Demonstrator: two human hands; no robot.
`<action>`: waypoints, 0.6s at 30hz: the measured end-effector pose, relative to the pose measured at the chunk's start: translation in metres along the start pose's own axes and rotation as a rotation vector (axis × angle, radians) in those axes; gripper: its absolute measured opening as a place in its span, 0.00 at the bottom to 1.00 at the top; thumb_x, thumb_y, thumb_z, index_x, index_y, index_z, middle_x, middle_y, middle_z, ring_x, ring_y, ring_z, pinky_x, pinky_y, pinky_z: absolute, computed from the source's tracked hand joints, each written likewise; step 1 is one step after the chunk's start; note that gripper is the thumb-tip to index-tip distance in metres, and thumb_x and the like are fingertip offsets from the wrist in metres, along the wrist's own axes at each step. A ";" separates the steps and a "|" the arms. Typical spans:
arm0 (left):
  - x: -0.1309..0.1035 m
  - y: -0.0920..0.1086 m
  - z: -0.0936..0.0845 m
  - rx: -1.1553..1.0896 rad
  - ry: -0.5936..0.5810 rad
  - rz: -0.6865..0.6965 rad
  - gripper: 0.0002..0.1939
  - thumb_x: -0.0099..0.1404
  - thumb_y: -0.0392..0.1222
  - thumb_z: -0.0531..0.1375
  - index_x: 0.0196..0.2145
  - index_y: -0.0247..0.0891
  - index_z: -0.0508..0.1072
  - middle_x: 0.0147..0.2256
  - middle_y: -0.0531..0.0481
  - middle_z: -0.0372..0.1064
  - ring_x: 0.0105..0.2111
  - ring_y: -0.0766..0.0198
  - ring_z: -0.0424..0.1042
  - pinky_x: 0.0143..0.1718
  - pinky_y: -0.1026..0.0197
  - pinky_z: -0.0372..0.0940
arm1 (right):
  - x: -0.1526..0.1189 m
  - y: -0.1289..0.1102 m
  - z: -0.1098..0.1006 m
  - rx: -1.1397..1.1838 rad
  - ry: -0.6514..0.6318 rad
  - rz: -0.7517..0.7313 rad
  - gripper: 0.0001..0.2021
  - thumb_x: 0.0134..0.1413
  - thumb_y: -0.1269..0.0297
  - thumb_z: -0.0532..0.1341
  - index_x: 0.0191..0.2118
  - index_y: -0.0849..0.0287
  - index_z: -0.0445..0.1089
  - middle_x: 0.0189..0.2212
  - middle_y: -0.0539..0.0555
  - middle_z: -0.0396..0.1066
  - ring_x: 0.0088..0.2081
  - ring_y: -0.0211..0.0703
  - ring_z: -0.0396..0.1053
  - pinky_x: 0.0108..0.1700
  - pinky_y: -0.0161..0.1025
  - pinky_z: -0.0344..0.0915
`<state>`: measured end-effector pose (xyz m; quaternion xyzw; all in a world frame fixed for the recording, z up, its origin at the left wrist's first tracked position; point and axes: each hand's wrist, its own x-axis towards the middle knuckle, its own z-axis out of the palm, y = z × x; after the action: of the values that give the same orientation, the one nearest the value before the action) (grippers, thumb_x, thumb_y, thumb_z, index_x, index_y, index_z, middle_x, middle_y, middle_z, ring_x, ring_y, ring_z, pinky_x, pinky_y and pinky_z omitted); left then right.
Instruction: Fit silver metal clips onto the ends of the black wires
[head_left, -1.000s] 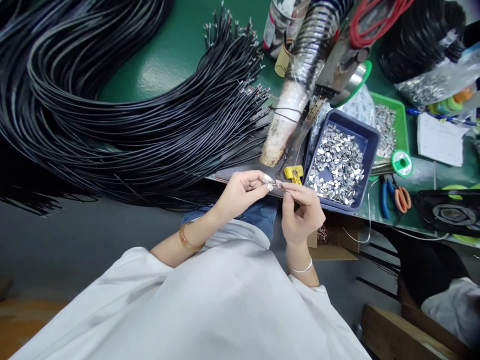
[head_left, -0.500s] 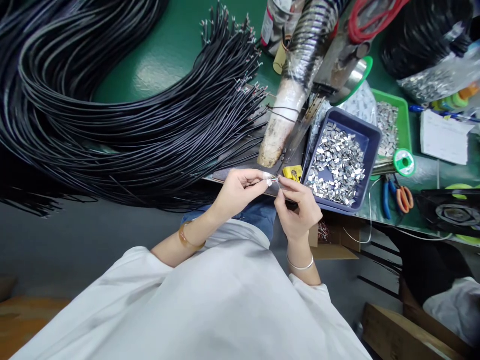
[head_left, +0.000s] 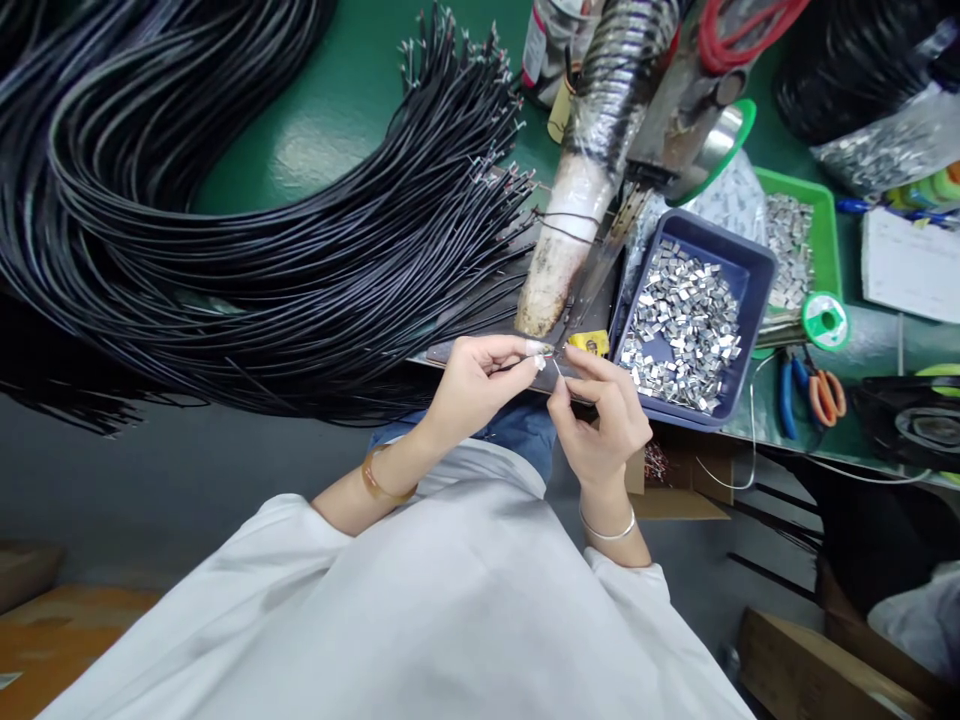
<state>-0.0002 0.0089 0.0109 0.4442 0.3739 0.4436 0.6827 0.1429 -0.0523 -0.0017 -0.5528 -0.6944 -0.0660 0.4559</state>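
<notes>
My left hand (head_left: 484, 385) pinches a small connector (head_left: 539, 360) with thin wires at its tip, near the table's front edge. Close on its right, my right hand (head_left: 604, 415) has thumb and index finger bent beside a thin wire (head_left: 556, 367); whether the fingers press on it is too small to tell. Just beyond the hands lies a yellow object (head_left: 590, 343), under the tip of a wrapped duct (head_left: 551, 260). A blue bin (head_left: 752, 270) of small metal connectors (head_left: 686, 325) stands to the right of my right hand.
Bundled black cables (head_left: 315, 240) cover the left of the green table (head_left: 322, 130). To the right are a green tray (head_left: 825, 235), a solder spool (head_left: 826, 322), cutters (head_left: 825, 397) and paper (head_left: 911, 265). An open cardboard box (head_left: 679, 503) sits below the edge.
My right hand has shifted slightly right, and its fingertips are a little farther from my left hand's. The view has moved slightly, so the bin and tools appear farther right.
</notes>
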 end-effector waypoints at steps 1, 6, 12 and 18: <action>0.000 0.000 0.000 0.008 0.002 -0.003 0.03 0.54 0.36 0.68 0.27 0.33 0.81 0.21 0.54 0.70 0.22 0.73 0.63 0.25 0.69 0.61 | 0.000 -0.001 0.000 -0.011 -0.007 0.002 0.09 0.56 0.75 0.64 0.38 0.52 0.67 0.46 0.54 0.79 0.45 0.43 0.80 0.44 0.40 0.80; 0.000 -0.001 -0.001 0.017 -0.006 -0.021 0.03 0.53 0.35 0.67 0.27 0.33 0.81 0.22 0.53 0.73 0.22 0.73 0.65 0.26 0.69 0.63 | -0.002 -0.001 -0.001 0.019 -0.012 0.012 0.09 0.55 0.75 0.64 0.37 0.53 0.68 0.45 0.55 0.80 0.44 0.43 0.80 0.43 0.39 0.80; 0.000 -0.001 0.001 0.083 0.008 -0.010 0.05 0.53 0.37 0.66 0.26 0.33 0.80 0.23 0.52 0.73 0.23 0.71 0.65 0.26 0.68 0.62 | -0.003 0.002 -0.001 0.054 -0.002 0.079 0.09 0.56 0.74 0.64 0.40 0.52 0.71 0.44 0.52 0.79 0.43 0.42 0.79 0.40 0.39 0.79; -0.002 -0.001 0.002 0.149 0.012 0.028 0.05 0.54 0.37 0.65 0.28 0.32 0.79 0.19 0.56 0.62 0.20 0.74 0.55 0.21 0.69 0.49 | -0.001 -0.001 -0.003 0.080 -0.009 0.092 0.10 0.55 0.75 0.65 0.40 0.53 0.72 0.45 0.53 0.78 0.44 0.42 0.79 0.43 0.41 0.81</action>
<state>0.0008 0.0062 0.0109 0.4962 0.4037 0.4267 0.6394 0.1437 -0.0550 -0.0001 -0.5656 -0.6726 -0.0147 0.4770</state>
